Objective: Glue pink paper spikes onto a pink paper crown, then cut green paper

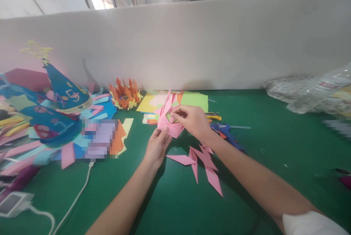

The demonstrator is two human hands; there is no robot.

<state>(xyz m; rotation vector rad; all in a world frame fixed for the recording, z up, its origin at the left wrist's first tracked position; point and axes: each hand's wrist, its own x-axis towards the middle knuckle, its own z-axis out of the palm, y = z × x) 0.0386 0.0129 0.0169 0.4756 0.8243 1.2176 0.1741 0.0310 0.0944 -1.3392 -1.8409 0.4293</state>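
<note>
A pink folded-paper piece (174,130) with upright points is held up over the table, its shape like part of a paper crown. My left hand (158,147) grips its lower left edge, thumb in front and fingers behind. From the right, my right hand (192,120) reaches over it, thumb and forefinger pinched on a fold at its upper right side. Below my hands lie several loose pink folded-paper points (210,165) on the green table (170,205). The fingertips of my right hand partly cover the fold they pinch.
Behind my hands are coloured paper sheets (194,99) and an orange paper crown (125,94). A blue glue gun (227,135) lies beyond my right forearm. Blue cone hats (65,88) and paper strips crowd the left; a white cable (85,187) runs there. A plastic bottle (319,88) lies far right.
</note>
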